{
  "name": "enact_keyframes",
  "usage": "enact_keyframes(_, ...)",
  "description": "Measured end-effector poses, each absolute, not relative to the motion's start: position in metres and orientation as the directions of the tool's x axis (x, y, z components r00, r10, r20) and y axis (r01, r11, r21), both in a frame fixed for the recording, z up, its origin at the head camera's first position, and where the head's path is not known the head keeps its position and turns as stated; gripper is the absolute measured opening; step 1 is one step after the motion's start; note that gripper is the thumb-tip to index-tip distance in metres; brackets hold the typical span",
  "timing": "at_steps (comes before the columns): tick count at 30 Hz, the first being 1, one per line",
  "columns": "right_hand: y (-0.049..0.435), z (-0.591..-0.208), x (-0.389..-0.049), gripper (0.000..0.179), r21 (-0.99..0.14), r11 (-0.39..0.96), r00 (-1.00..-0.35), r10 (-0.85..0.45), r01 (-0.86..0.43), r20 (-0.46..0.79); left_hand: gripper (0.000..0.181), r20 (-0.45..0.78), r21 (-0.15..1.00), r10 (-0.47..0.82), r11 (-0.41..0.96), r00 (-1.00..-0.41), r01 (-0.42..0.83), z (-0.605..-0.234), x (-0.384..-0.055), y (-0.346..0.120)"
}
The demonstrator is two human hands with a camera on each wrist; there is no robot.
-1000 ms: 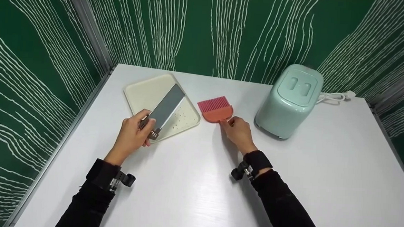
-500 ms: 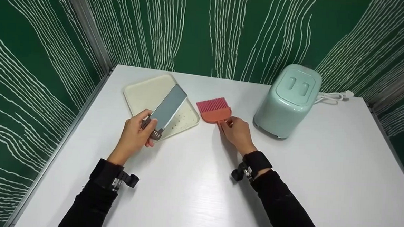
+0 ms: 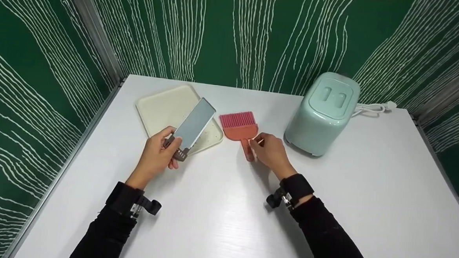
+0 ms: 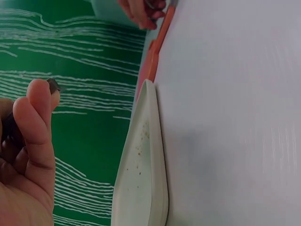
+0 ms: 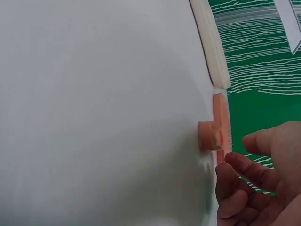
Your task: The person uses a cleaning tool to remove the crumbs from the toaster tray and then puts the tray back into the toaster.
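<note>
My left hand grips the dark ribbed end of a flat grey metal crumb tray, thumb on top, tilted above the cream square tray. Specks like crumbs lie on the cream tray in the left wrist view. An orange brush with pink-red bristles lies on the table right of that tray, its handle toward me. Beside the handle is my right hand. In the right wrist view its thumb and forefinger stand apart with nothing between them, and the other fingers bend loosely.
A mint-green toaster stands at the back right, its white cord and plug behind it. The white table ends at green walls with white wavy lines.
My right hand has let go of the brush and shifted slightly right, so the whole handle shows on the table. My left hand keeps holding the crumb tray, slightly nearer to me.
</note>
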State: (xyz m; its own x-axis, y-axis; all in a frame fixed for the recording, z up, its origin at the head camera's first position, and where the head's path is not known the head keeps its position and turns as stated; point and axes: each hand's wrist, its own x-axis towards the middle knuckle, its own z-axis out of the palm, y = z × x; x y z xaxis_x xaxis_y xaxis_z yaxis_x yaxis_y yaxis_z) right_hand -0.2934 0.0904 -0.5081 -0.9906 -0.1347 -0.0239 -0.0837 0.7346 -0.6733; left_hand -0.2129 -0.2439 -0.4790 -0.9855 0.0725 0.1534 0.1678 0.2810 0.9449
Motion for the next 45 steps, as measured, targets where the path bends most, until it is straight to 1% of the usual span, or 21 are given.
enact_keyframes(5,0.098,-0.490,-0.290,0.025,-0.697,0.709,-0.989,-0.147,-0.109,0.005,0.009,0.149,0.952,0.084,0.255,-0.985,0.166,-0.480,-0.215,-0.237)
enact_keyframes(14,0.125,-0.456,-0.284,0.024,-0.717,0.653,-0.970,-0.158,-0.243,0.185,0.017,0.109,0.975,0.103,0.184,-0.989,0.126,-0.483,-0.218,-0.220)
enact_keyframes(19,0.147,-0.438,-0.283,0.025,-0.734,0.615,-0.954,-0.127,-0.289,0.270,0.019,0.067,0.984,0.118,0.156,-0.991,0.085,-0.485,-0.220,-0.208)
enact_keyframes(23,0.164,-0.429,-0.280,0.026,-0.718,0.618,-0.936,-0.092,-0.320,0.339,0.020,0.047,0.988,0.136,0.142,-0.990,0.066,-0.487,-0.222,-0.197)
enact_keyframes(29,0.185,-0.425,-0.278,0.023,-0.670,0.657,-0.896,-0.020,-0.346,0.444,0.021,0.028,0.994,0.189,0.100,-0.982,0.048,-0.488,-0.224,-0.178)
enact_keyframes(37,0.209,-0.429,-0.282,0.018,-0.614,0.688,-0.830,0.031,-0.386,0.557,0.018,-0.019,0.999,0.238,0.041,-0.971,-0.010,-0.492,-0.225,-0.149)
enact_keyframes(41,0.221,-0.431,-0.284,0.025,-0.573,0.726,-0.815,0.033,-0.379,0.579,0.019,-0.068,0.998,0.262,0.014,-0.963,-0.067,-0.499,-0.225,-0.132)
enact_keyframes(45,0.234,-0.433,-0.284,0.039,-0.554,0.759,-0.838,0.020,-0.342,0.546,0.018,-0.111,0.993,0.290,0.003,-0.951,-0.115,-0.506,-0.224,-0.113)
